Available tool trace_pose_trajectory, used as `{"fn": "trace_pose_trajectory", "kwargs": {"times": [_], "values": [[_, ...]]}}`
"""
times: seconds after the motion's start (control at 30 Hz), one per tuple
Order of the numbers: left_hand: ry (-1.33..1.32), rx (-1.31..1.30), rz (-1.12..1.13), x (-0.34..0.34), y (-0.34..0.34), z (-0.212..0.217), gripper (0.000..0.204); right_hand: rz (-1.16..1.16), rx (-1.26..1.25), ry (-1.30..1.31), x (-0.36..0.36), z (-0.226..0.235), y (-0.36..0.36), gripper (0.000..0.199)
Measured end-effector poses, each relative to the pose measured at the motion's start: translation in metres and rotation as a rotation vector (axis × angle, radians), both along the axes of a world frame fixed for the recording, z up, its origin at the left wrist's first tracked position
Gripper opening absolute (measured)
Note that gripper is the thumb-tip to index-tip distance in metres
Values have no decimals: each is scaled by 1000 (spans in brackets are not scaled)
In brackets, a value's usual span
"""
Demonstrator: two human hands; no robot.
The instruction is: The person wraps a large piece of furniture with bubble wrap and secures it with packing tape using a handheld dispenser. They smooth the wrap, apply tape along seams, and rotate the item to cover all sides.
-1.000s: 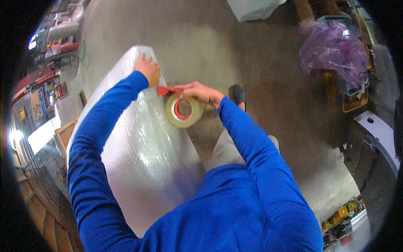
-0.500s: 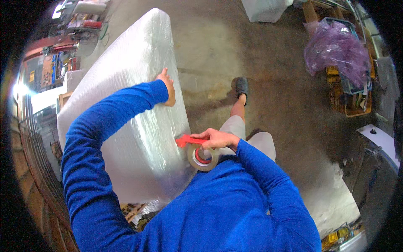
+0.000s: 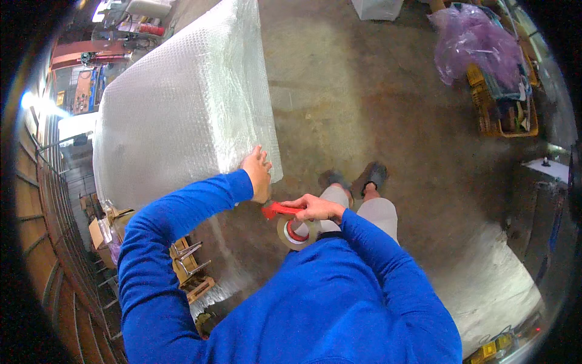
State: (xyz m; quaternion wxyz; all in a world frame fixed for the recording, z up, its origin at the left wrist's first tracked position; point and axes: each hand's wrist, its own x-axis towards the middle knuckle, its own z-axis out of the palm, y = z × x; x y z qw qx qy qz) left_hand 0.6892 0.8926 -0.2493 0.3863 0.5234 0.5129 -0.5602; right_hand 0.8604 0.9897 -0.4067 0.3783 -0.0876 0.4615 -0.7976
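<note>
Tape dispenser (image 3: 276, 210): one, red, in my right hand (image 3: 318, 208), fingers wrapped tight round its handle. One roll of clear tape (image 3: 283, 236) mounted on it, hanging just in front of my waist. One red core ring (image 3: 290, 230) shows inside the roll.

Left hand (image 3: 258, 173): fingers released, slightly spread, laid on the near right corner of one big bubble-wrapped bundle (image 3: 163, 103). Bundle stands ahead of me and to my left, top end running out of view. Heel of that hand sits past the wrap's edge, just beside the dispenser's nose; can't tell if they touch. Also can't tell if any tape strand runs from the nose to the wrap.

On me: two blue sleeves (image 3: 182, 203), both long; two dark shoes (image 3: 374, 176) side by side on one bare concrete floor (image 3: 315, 109), right of the bundle.

Around: one heap of purple plastic (image 3: 476, 48) upper right, over at least one yellow crate (image 3: 482, 112). One pale block (image 3: 377, 7), cut off by the top edge. One bright light (image 3: 39, 103) far left. Small clutter behind the bundle is too blurred for me to count.
</note>
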Motion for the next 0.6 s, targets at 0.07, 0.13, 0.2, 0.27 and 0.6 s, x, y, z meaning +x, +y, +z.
{"fn": "trace_pose_trajectory", "kwargs": {"times": [0.07,0.13,0.2,0.27,0.6], "values": [[40,6,-96,30,-14,4,74,-105,-33,-31,10,7,-13,66],[-33,-41,-164,47,-32,7,76,-199,-36,-10,10,15,-28,68],[52,9,-342,52,-49,4,73,-234,32,-26,4,27,-44,73],[84,52,-457,51,-66,-3,67,-296,250,172,-8,45,-67,65],[286,260,-592,63,-134,-5,56,-579,712,120,64,43,-99,74]]}}
